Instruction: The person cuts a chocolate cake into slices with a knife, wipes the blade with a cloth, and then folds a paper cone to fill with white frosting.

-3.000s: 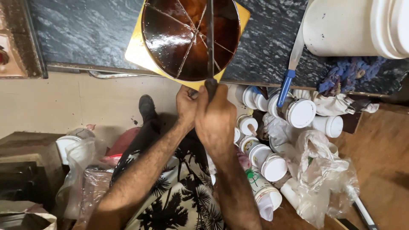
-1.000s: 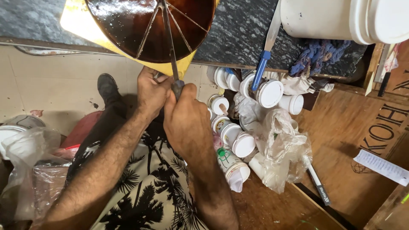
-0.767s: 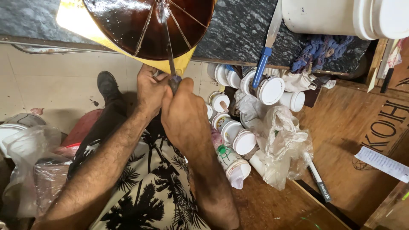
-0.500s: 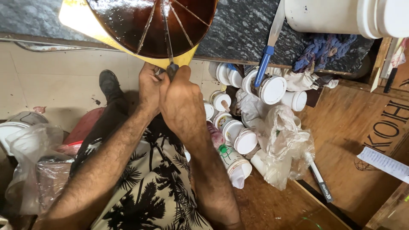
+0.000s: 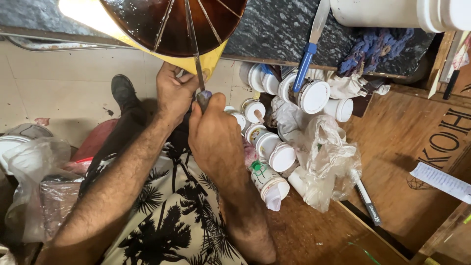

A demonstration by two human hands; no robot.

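A round dark brown glossy cake (image 5: 174, 19) with cut lines radiating from its middle sits on a yellow board (image 5: 203, 61) on a dark marbled counter (image 5: 274, 34). My right hand (image 5: 213, 135) grips the handle of a long thin knife (image 5: 192, 44) whose blade lies along one cut line of the cake. My left hand (image 5: 174, 93) closes around the same knife just below the blade, at the board's near edge. Both hands touch each other there.
Several white lidded tubs (image 5: 314, 95) and a crumpled clear plastic bag (image 5: 326, 157) lie on a wooden shelf at right. A blue-handled tool (image 5: 306, 54), a blue rag (image 5: 370, 46) and a large white bucket (image 5: 392, 12) rest on the counter. Plastic bags (image 5: 34, 186) at left.
The view has shifted so the cake sits higher and partly out of frame. Both hands stay on the knife, drawn slightly toward the cake's near edge.
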